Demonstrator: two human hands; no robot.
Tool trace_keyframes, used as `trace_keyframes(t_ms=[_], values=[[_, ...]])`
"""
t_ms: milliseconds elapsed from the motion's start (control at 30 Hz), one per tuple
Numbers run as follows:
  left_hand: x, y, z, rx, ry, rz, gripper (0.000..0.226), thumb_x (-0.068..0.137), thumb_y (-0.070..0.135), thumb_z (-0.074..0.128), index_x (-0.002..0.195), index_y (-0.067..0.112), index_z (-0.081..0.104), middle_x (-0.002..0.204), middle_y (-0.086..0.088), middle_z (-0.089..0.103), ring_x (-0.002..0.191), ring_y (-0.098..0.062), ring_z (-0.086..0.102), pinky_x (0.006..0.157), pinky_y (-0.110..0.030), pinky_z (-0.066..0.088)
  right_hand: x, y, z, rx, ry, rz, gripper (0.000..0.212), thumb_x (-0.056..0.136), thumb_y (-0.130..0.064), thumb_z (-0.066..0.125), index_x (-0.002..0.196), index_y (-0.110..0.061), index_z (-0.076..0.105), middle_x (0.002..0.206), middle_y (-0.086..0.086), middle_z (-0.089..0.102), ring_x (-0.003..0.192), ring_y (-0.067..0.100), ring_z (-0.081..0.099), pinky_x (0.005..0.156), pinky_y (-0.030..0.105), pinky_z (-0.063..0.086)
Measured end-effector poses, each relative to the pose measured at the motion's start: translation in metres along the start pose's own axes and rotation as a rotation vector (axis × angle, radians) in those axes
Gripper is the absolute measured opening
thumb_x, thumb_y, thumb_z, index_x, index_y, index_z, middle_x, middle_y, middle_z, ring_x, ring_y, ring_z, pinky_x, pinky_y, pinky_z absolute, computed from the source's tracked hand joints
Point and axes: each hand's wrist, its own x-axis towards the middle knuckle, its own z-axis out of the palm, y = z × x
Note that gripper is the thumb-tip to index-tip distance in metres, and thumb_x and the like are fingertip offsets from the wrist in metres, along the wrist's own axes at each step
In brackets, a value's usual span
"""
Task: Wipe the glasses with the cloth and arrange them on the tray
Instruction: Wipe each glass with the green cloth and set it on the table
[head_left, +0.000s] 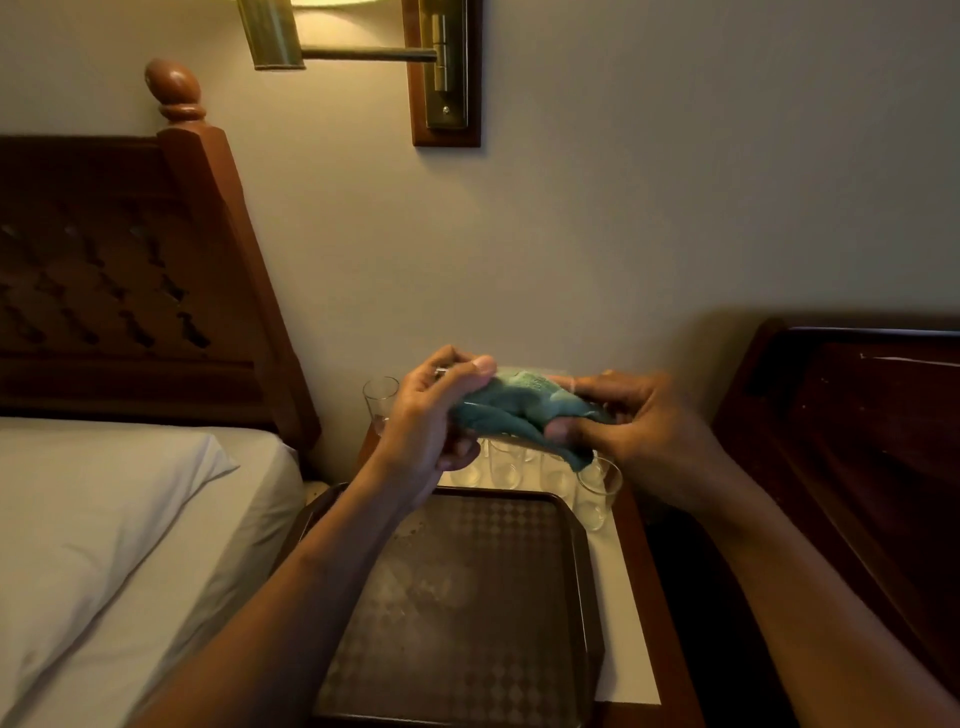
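Head view: we see the left hand (431, 415) with fingers curled and thumb laid along one end of the teal terry cloth (524, 405), gripping it. The right hand (641, 423) pinches the other end between thumb and curled fingers. We cannot tell what's wrapped inside. The cloth is held above clear glasses (506, 465) on the white-topped nightstand (618, 597), just behind the dark, diamond-patterned, round-cornered tray (467, 623).

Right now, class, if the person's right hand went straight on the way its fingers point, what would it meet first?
The right hand points leftward, so it would first press into the bunched teal terry cloth it grips, probably then the left hand; depth is unclear.
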Motion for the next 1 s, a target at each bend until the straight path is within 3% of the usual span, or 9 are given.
trace_keyframes(t_ms=[167, 267, 333, 400, 500, 567, 700, 867, 1000], values=[[-0.009, -0.010, 0.025, 0.489, 0.012, 0.746, 0.028, 0.094, 0.026, 0.070, 0.105, 0.004, 0.058, 0.093, 0.010, 0.065, 0.072, -0.007, 0.070, 0.055, -0.017, 0.054, 0.004, 0.001, 0.016, 0.380, 0.071, 0.167, 0.040, 0.084, -0.048, 0.079, 0.097, -0.010, 0.082, 0.093, 0.024, 0.075, 0.071, 0.033, 0.064, 0.057, 0.031, 0.051], [-0.009, -0.013, 0.026, 0.689, 0.011, 0.959, 0.030, 0.092, 0.025, 0.071, 0.108, 0.003, 0.059, 0.091, 0.007, 0.065, 0.075, -0.004, 0.070, 0.058, -0.014, 0.054, 0.004, 0.005, 0.011, 0.517, -0.049, 0.306, 0.039, 0.090, -0.043, 0.072, 0.102, -0.007, 0.082, 0.105, 0.040, 0.061, 0.086, 0.035, 0.047, 0.069, 0.037, 0.039], [-0.007, -0.008, 0.023, 0.550, -0.054, 0.742, 0.028, 0.093, 0.023, 0.069, 0.107, 0.002, 0.058, 0.090, 0.005, 0.066, 0.072, -0.009, 0.071, 0.055, -0.017, 0.055, 0.004, 0.006, 0.005, 0.578, -0.065, 0.273, 0.033, 0.087, -0.039, 0.078, 0.102, -0.010, 0.082, 0.109, 0.026, 0.072, 0.089, 0.043, 0.058, 0.069, 0.034, 0.055], [-0.006, 0.001, 0.018, 0.253, -0.083, 0.302, 0.029, 0.094, 0.033, 0.068, 0.100, 0.006, 0.058, 0.081, 0.000, 0.063, 0.052, -0.009, 0.060, 0.040, -0.019, 0.045, 0.002, 0.008, -0.001, 0.422, -0.044, 0.105, 0.033, 0.079, -0.037, 0.084, 0.105, -0.016, 0.082, 0.109, 0.014, 0.077, 0.100, 0.032, 0.072, 0.076, 0.037, 0.065], [0.000, 0.014, 0.004, -0.008, -0.118, -0.291, 0.036, 0.093, 0.047, 0.068, 0.093, 0.011, 0.064, 0.066, -0.004, 0.055, 0.036, -0.004, 0.036, 0.030, -0.015, 0.030, 0.001, 0.011, 0.002, 0.110, -0.051, -0.232, 0.030, 0.084, -0.029, 0.083, 0.111, -0.017, 0.081, 0.109, 0.011, 0.079, 0.101, 0.030, 0.076, 0.079, 0.048, 0.066], [0.000, 0.015, 0.004, -0.028, -0.098, -0.462, 0.045, 0.093, 0.049, 0.068, 0.101, 0.005, 0.065, 0.071, -0.008, 0.058, 0.036, -0.004, 0.035, 0.028, -0.015, 0.028, 0.001, 0.012, 0.008, 0.021, -0.020, -0.305, 0.032, 0.086, -0.023, 0.083, 0.117, -0.015, 0.077, 0.109, 0.005, 0.080, 0.102, 0.023, 0.078, 0.078, 0.042, 0.067], [-0.009, -0.003, 0.022, 0.094, 0.000, -0.007, 0.034, 0.099, 0.038, 0.067, 0.100, 0.005, 0.056, 0.076, -0.007, 0.061, 0.040, -0.007, 0.047, 0.031, -0.019, 0.037, 0.000, 0.012, 0.016, 0.130, 0.170, -0.141, 0.017, 0.082, -0.024, 0.085, 0.099, -0.025, 0.083, 0.096, -0.002, 0.082, 0.085, 0.014, 0.080, 0.065, 0.021, 0.062], [-0.017, -0.019, 0.023, 0.572, 0.056, 0.740, 0.036, 0.093, 0.029, 0.073, 0.116, 0.007, 0.057, 0.103, 0.010, 0.067, 0.088, -0.011, 0.075, 0.063, -0.020, 0.060, 0.006, 0.009, 0.015, 0.643, 0.117, 0.229, 0.033, 0.090, -0.037, 0.072, 0.094, -0.005, 0.081, 0.075, 0.011, 0.066, 0.052, 0.008, 0.055, 0.042, 0.016, 0.042], [-0.016, -0.020, 0.026, 0.498, 0.081, 0.684, 0.030, 0.094, 0.027, 0.069, 0.113, 0.009, 0.054, 0.102, 0.014, 0.068, 0.077, -0.010, 0.073, 0.055, -0.018, 0.056, 0.006, 0.006, 0.013, 0.790, 0.096, 0.253, 0.029, 0.096, -0.031, 0.062, 0.089, -0.008, 0.079, 0.064, 0.000, 0.058, 0.041, 0.006, 0.036, 0.037, 0.015, 0.030]])
